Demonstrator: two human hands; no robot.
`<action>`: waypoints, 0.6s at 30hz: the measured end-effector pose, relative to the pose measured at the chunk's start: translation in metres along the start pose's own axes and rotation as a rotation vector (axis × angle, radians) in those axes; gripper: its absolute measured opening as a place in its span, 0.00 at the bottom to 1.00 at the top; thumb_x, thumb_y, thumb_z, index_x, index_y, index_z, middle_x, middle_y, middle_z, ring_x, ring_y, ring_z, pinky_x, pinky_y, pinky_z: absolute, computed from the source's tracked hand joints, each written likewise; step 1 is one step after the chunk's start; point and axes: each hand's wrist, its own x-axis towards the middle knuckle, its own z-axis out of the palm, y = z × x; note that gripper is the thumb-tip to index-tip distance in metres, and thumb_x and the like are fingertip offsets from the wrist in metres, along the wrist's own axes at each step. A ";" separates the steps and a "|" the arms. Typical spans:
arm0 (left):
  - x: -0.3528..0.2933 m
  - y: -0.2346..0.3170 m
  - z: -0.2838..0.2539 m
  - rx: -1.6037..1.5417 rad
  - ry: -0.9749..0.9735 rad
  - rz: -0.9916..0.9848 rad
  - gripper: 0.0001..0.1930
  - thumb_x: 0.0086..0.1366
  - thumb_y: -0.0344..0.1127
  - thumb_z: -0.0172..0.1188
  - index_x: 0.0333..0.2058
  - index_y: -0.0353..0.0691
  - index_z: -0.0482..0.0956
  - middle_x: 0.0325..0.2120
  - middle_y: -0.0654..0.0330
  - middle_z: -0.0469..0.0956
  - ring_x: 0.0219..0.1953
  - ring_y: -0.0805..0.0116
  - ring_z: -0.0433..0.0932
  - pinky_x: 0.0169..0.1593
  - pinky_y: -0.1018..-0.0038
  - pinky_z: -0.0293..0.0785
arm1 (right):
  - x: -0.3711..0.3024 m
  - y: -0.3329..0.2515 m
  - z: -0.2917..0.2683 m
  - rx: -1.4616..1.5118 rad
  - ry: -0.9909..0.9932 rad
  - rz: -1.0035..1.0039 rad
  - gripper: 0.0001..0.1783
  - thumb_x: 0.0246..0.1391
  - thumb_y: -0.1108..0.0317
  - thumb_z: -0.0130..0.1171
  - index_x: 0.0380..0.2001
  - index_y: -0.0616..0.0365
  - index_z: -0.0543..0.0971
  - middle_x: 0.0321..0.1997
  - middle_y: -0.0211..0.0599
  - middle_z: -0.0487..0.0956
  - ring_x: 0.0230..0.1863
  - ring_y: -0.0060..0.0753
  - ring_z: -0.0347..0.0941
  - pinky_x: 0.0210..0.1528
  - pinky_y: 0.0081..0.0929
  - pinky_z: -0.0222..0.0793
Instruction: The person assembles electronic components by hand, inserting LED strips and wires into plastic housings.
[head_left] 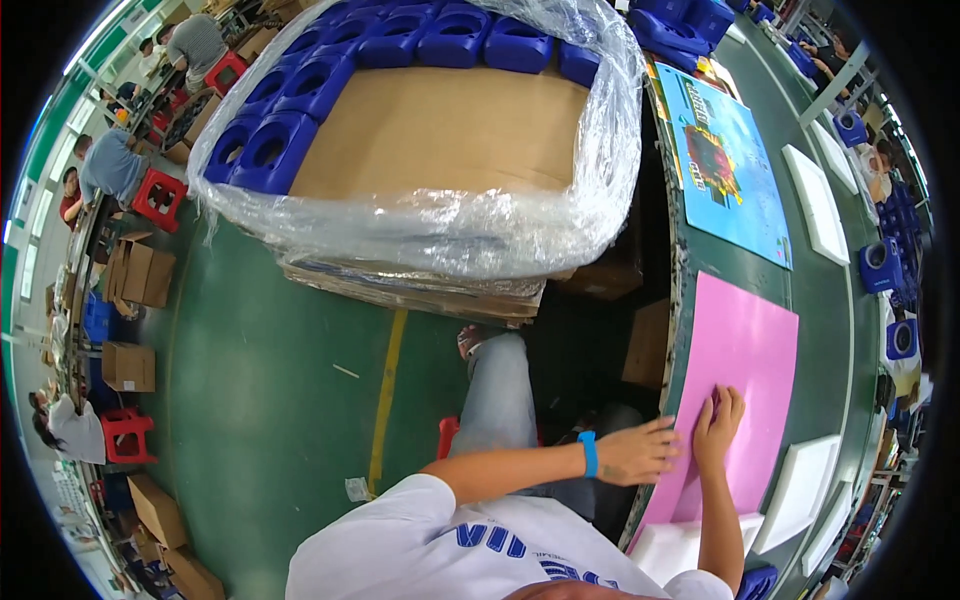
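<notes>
A pink sheet [745, 335] lies flat on the dark green bench at my right. My right hand [717, 432] rests on its middle with the fingers bent together; something small and dark shows at the fingertips, too small to name. My left hand [638, 455], below a blue wristband [588, 454], has its fingers stretched out toward the sheet's left edge. Whether its fingertips touch the sheet I cannot tell. A white foam tray [690, 545] sits at the near end of the sheet, partly hidden by my right forearm.
Beyond the pink sheet lies a light blue printed board [725, 165]. More white trays [798, 495] line the bench's right side. Ahead stands a plastic-wrapped pallet [430, 235] with blue plastic housings [275, 150] around bare cardboard. Several people sit at benches along the left.
</notes>
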 end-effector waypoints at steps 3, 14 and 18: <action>0.008 -0.006 -0.041 -0.202 -0.206 0.030 0.16 0.71 0.41 0.62 0.50 0.38 0.82 0.59 0.52 0.77 0.72 0.50 0.65 0.80 0.45 0.48 | -0.005 0.008 0.001 0.011 -0.059 0.057 0.17 0.68 0.74 0.55 0.57 0.67 0.77 0.60 0.58 0.73 0.62 0.61 0.69 0.66 0.48 0.65; -0.157 -0.036 -0.334 -0.062 0.032 -1.066 0.17 0.74 0.44 0.57 0.45 0.37 0.88 0.47 0.48 0.85 0.51 0.47 0.82 0.58 0.57 0.77 | 0.044 -0.032 -0.026 0.016 -0.408 0.356 0.22 0.56 0.82 0.54 0.56 0.67 0.76 0.60 0.61 0.74 0.61 0.66 0.70 0.65 0.52 0.68; -0.246 -0.054 -0.448 0.180 0.267 -1.488 0.18 0.72 0.47 0.60 0.45 0.39 0.88 0.45 0.47 0.87 0.48 0.46 0.85 0.54 0.59 0.80 | 0.128 -0.078 -0.019 0.056 -0.327 0.174 0.18 0.59 0.80 0.55 0.53 0.63 0.78 0.55 0.56 0.78 0.59 0.64 0.73 0.62 0.51 0.70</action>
